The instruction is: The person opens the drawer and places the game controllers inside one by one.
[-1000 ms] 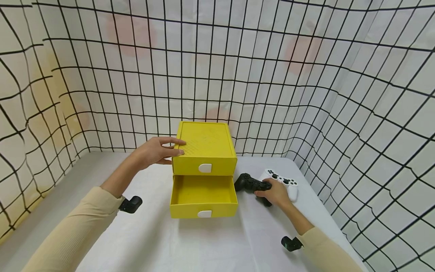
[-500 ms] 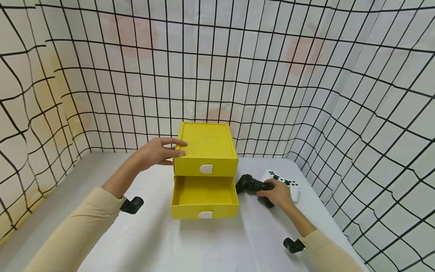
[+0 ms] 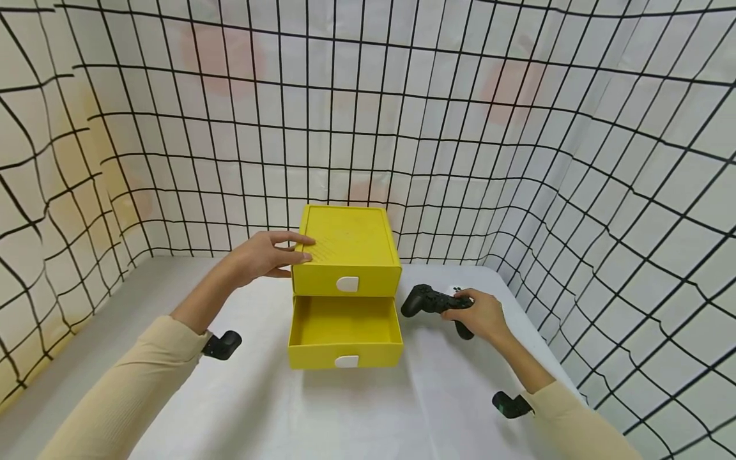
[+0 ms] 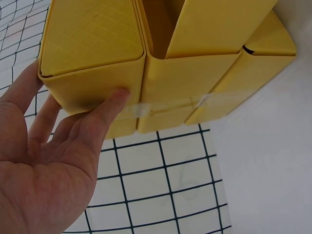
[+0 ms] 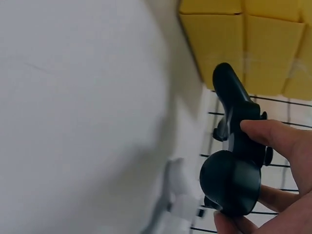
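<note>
A yellow drawer cabinet (image 3: 351,236) stands mid-table, its top drawer (image 3: 322,281) closed and the drawer below (image 3: 345,354) pulled out with nothing inside. My left hand (image 3: 261,259) rests on its upper left edge; in the left wrist view extended fingers (image 4: 114,102) touch the side wall. To the right of the cabinet, my right hand (image 3: 483,314) pinches a black game controller (image 3: 425,300) by its body, thumb on one face. The right wrist view shows that controller (image 5: 231,183) off the table. Mostly hidden behind the right hand is a white game controller (image 3: 457,289).
The white tabletop (image 3: 368,415) extends in front of the cabinet. A white wall with a black grid net (image 3: 362,115) encloses the back and sides. Black wrist-worn devices sit at the left cuff (image 3: 223,345) and the right cuff (image 3: 510,405).
My right hand has lifted the black controller off the table, slightly up and to the right, now covering most of the white controller. My left hand, the cabinet and the drawer stay put.
</note>
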Motion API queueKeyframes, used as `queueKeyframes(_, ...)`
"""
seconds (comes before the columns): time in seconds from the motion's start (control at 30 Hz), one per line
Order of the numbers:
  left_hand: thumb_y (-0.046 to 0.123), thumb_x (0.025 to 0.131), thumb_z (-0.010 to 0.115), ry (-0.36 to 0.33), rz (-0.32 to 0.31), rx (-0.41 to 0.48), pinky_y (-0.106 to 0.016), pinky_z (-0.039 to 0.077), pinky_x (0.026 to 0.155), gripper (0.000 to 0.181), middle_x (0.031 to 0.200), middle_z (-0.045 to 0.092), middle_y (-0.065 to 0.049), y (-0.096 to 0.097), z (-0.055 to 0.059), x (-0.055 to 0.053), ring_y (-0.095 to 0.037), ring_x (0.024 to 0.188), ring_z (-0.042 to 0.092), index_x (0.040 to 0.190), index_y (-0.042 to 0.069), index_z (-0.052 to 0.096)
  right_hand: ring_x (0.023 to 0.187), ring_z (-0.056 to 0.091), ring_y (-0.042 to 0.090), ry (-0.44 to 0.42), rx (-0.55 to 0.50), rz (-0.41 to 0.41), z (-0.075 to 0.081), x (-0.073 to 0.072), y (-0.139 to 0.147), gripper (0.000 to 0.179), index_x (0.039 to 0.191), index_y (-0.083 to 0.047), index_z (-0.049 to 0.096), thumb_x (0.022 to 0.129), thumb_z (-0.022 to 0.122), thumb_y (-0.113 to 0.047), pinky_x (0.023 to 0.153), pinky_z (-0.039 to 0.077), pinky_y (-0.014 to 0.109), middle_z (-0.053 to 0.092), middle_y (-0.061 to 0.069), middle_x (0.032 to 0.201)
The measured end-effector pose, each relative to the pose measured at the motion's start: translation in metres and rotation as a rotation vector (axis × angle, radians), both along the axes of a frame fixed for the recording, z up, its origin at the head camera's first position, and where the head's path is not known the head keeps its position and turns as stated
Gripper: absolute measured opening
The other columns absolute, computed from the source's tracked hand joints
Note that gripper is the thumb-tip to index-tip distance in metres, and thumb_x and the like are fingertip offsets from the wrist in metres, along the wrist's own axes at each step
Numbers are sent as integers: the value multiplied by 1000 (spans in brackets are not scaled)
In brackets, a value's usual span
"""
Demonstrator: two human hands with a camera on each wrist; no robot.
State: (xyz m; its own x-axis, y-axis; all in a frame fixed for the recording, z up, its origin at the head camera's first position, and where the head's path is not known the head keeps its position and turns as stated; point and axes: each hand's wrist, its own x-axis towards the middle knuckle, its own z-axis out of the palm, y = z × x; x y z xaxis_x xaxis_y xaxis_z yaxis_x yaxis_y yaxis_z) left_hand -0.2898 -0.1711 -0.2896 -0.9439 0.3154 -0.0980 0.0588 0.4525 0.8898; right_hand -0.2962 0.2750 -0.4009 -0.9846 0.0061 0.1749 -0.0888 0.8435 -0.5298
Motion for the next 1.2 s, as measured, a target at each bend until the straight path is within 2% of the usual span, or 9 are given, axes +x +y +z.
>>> queueKeyframes(0.3,41,84,71,4,3,-4,-36,55,86,53,147,37,-5,-1,-1,0,-26,121,53,132,26,56,87,58,28,-47,77,69,51,14,5,59,116,-13,66,69,81,-46,64,47,31,63,18,110)
queueKeyframes(0.6,39,85,70,9,-13,11,-36,55,86,51,144,42,-4,1,1,-1,-25,119,54,132,25,56,75,57,22,-109,192,136,96,36,1,64,117,-15,65,67,80,-52,58,45,29,64,15,99)
queueKeyframes(0.7,38,85,71,-8,-5,28,-37,55,87,51,143,42,-4,0,1,-1,-26,120,54,131,25,56,73,58,20,-131,194,156,109,44,-4,63,117,-17,65,66,80,-52,59,46,29,65,13,98)
queueKeyframes(1.0,37,85,71,-10,2,36,-36,55,87,50,143,42,-5,0,0,0,-26,123,52,131,24,57,67,62,18,-207,134,216,131,64,-21,62,118,-22,64,66,80,-52,61,47,31,67,12,98)
queueKeyframes(1.2,36,85,71,-9,1,37,-37,55,86,49,142,43,-5,0,-1,-1,-26,119,55,131,23,57,62,63,19,-241,95,275,136,68,-38,55,114,-23,64,68,81,-48,61,49,32,68,6,82)
